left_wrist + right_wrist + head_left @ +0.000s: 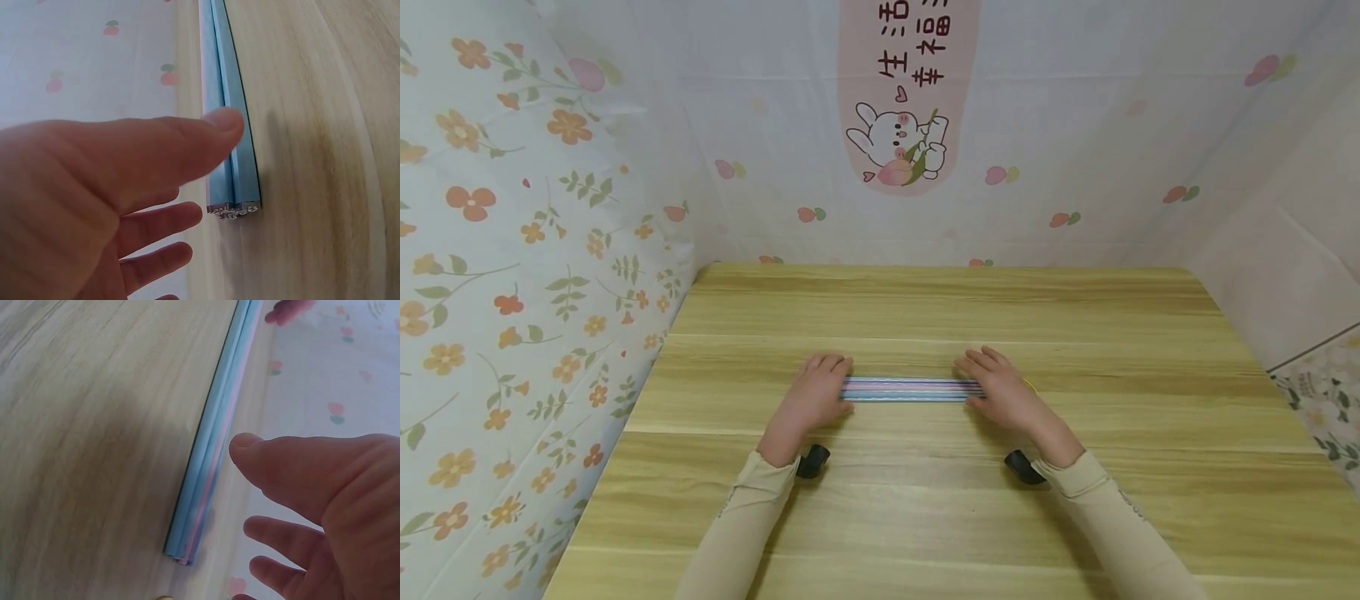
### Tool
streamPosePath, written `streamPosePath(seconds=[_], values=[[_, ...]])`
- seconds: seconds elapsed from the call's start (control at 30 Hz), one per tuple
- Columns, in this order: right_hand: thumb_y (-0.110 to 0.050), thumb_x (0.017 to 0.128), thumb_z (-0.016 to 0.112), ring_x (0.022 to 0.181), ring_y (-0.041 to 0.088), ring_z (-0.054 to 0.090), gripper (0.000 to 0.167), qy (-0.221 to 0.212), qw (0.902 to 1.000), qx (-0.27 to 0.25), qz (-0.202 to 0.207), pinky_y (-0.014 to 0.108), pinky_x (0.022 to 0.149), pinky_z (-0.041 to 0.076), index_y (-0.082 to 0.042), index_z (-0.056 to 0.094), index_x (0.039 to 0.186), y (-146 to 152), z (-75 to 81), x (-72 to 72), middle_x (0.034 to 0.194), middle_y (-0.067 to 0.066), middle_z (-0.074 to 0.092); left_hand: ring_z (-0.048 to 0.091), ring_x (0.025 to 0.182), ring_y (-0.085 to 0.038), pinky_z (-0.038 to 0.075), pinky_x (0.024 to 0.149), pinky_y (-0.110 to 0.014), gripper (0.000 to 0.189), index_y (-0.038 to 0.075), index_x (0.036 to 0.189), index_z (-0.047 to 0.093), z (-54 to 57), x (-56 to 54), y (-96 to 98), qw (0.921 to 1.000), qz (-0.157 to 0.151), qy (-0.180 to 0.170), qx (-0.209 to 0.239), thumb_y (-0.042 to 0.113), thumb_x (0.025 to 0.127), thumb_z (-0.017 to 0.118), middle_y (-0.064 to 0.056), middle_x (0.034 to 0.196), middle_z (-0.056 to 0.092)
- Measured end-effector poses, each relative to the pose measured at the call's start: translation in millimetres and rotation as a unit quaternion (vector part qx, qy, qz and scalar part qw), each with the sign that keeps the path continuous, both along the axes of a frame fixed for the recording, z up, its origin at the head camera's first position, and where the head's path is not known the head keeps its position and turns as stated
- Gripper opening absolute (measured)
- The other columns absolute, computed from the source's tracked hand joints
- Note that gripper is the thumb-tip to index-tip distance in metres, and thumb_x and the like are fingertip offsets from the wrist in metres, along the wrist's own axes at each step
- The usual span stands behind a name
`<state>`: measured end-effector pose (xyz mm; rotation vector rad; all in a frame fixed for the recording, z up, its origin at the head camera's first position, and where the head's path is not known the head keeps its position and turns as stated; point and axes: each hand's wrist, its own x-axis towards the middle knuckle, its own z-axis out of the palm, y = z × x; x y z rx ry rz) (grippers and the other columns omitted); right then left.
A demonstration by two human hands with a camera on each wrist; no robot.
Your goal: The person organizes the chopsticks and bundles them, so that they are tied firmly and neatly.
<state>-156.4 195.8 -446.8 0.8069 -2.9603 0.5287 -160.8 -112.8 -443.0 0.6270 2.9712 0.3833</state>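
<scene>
A row of slim pastel sticks (pixel 910 389), pencil-like in blue, pink and purple, lies side by side across the table. My left hand (pixel 816 390) is at the left end of the row, its thumb (pixel 181 150) crossing over the blue sticks (pixel 240 150) in the left wrist view. Glittery silver tips (pixel 232 210) show at that end. Over the right end is my right hand (pixel 1002 389), with the thumb (pixel 281 465) apart from the fingers and beside the sticks (pixel 206 462) in the right wrist view. Neither hand curls its fingers round them.
The wood-grain table (pixel 925 533) extends around the hands. A thin yellow curved thing (pixel 1031 385) peeks out beyond my right hand. Dark wrist mounts (pixel 813 461) hang under both sleeves. Printed cloth walls (pixel 1075 125) stand behind and at the sides.
</scene>
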Motion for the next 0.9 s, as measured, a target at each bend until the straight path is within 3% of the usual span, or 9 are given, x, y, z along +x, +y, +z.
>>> streamPosePath(seconds=[0.33, 0.9], values=[[-0.001, 0.077, 0.075, 0.116, 0.042, 0.049, 0.049, 0.003, 0.9999, -0.01, 0.004, 0.053, 0.099, 0.04, 0.004, 0.058, 0.123, -2.9, -7.3, 0.6, 0.12, 0.023, 0.058, 0.045, 0.125, -0.036, 0.036, 0.107, -0.046, 0.067, 0.0, 0.132, 0.051, -4.2, -0.7, 1.9, 0.9998, -0.01, 0.001, -0.018, 0.019, 0.075, 0.081, -0.017, 0.135, 0.051], [-0.002, 0.076, 0.076, 0.102, 0.035, 0.051, 0.043, 0.014, 0.9999, 0.002, -0.004, 0.05, 0.087, 0.045, -0.003, 0.063, 0.117, -6.0, -13.5, 0.7, 0.108, 0.016, 0.06, 0.054, 0.109, -0.033, 0.045, 0.096, -0.042, 0.059, -0.001, 0.125, 0.055, -5.5, 2.6, 5.0, 0.9993, -0.014, 0.03, -0.016, 0.014, 0.075, 0.082, -0.017, 0.12, 0.057]])
